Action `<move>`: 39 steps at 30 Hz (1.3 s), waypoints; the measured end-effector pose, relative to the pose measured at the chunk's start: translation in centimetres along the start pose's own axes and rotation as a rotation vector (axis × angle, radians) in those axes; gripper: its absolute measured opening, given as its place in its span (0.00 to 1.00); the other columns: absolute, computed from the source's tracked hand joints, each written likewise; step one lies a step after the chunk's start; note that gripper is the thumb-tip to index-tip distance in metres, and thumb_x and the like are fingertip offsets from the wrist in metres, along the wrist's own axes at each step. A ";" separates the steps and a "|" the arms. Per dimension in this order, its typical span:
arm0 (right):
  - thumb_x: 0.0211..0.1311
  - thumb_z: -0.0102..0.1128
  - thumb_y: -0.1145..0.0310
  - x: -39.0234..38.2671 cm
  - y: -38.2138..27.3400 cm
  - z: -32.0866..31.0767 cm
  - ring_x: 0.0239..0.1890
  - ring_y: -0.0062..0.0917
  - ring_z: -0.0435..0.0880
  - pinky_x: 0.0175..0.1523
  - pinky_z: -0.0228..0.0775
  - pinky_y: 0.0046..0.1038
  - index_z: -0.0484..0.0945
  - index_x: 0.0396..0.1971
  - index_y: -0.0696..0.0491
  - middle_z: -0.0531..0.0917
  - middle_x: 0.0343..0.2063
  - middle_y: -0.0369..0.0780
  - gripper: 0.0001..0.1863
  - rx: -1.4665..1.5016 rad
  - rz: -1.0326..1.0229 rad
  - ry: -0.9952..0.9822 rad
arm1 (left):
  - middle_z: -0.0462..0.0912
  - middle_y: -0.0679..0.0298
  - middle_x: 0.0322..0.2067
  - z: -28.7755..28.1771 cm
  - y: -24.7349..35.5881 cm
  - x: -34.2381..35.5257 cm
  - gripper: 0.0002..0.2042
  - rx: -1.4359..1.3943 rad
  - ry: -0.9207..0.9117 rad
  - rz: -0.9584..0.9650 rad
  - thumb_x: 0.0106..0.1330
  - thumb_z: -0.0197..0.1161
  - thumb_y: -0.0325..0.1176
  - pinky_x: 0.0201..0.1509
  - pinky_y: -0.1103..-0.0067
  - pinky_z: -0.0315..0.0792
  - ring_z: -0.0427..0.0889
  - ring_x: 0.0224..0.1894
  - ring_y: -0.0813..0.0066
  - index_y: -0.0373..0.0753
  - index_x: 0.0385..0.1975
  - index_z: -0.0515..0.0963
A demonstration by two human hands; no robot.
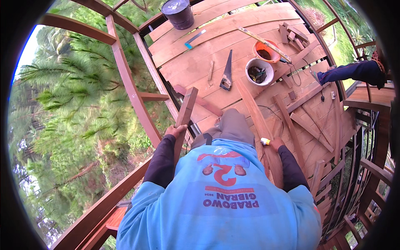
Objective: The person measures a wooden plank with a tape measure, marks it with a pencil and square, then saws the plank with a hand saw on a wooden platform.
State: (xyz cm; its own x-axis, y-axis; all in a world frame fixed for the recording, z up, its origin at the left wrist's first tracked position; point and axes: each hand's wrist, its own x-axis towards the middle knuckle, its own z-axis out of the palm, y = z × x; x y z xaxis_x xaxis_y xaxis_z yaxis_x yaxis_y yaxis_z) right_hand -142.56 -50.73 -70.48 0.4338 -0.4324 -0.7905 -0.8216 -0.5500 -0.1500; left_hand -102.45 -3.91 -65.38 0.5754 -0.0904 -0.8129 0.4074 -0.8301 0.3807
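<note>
My left hand (176,131) is closed around a squared wooden post (187,106), which slants upward beside my left leg near the deck's edge. In my right hand (275,143) is a small white and yellow bottle (265,141); the fingers partly cover it. A long wooden beam (255,109) runs beneath my right hand and past my right leg. Ahead of me on the deck boards lies a handsaw (227,74) with a dark blade. A short wooden strip (211,70) rests to its left, and a reddish board (204,103) lies just before my feet.
A white bucket (271,77) of tools and an orange bucket (276,53) stand ahead right, with a yellow spirit level (260,39) across the orange one. Farther off are a try square (194,39), a dark bucket (180,18) and offcuts (294,35). Wooden railing (129,79) borders the left; another person's leg (346,74) is at right.
</note>
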 end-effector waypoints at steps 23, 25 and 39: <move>0.48 0.73 0.56 28.8 -29.0 -24.8 0.47 0.51 0.87 0.55 0.78 0.43 0.83 0.43 0.65 0.86 0.42 0.59 0.29 -0.365 -0.367 -0.179 | 0.83 0.38 0.52 -14.0 19.2 16.7 0.52 0.346 0.137 -0.055 0.43 0.75 0.69 0.64 0.62 0.75 0.83 0.58 0.46 0.27 0.59 0.74; 0.48 0.73 0.55 32.3 -32.7 -26.0 0.48 0.51 0.86 0.56 0.77 0.43 0.83 0.44 0.64 0.86 0.43 0.59 0.29 -0.440 -0.415 -0.199 | 0.83 0.38 0.52 -14.7 20.4 19.3 0.52 0.343 0.172 -0.011 0.43 0.75 0.67 0.64 0.62 0.75 0.83 0.58 0.45 0.28 0.61 0.73; 0.48 0.72 0.59 58.2 -55.3 -22.8 0.48 0.52 0.86 0.55 0.78 0.45 0.80 0.49 0.62 0.86 0.42 0.58 0.29 -0.620 -0.751 -0.236 | 0.84 0.40 0.49 -14.6 27.1 51.0 0.46 0.352 0.242 0.256 0.49 0.76 0.62 0.62 0.63 0.75 0.85 0.54 0.45 0.30 0.59 0.71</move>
State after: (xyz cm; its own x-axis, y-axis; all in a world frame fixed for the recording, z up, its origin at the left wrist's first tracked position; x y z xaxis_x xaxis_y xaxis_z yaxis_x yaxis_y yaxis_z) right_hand -63.50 -61.78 -94.67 0.6211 0.2960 -0.7257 0.0023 -0.9266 -0.3760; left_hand -51.74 -22.97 -90.13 0.7906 -0.2198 -0.5715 -0.0087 -0.9373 0.3484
